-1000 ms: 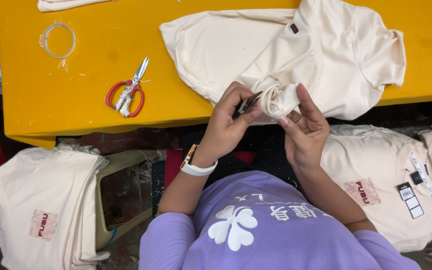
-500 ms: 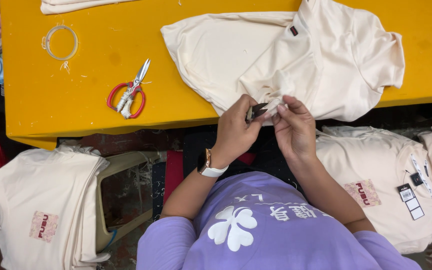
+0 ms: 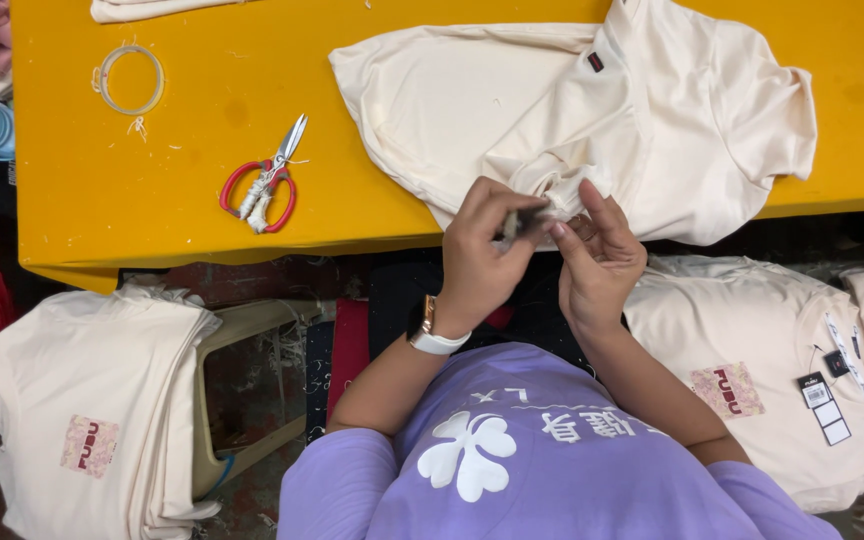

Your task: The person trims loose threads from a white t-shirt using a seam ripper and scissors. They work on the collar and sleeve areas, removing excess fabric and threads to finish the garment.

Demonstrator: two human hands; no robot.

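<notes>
Cream cloth sits pinched between the fingers of both hands at the near edge of the yellow counter (image 3: 152,200): the left hand (image 3: 482,255), a white watch on its wrist, has its fingers closed around a small dark tool (image 3: 514,226) too blurred to make out, its tip against the bunched fabric; the right hand (image 3: 597,260) has thumb and forefinger nipped on a fold of the cream shirt (image 3: 572,110), which lies spread across the counter and hangs over its edge. Red-handled scissors (image 3: 262,185) lie well apart to the left, a tape ring (image 3: 130,80) beyond them. Stacks of folded cream shirts (image 3: 92,400) sit below on either side.
</notes>
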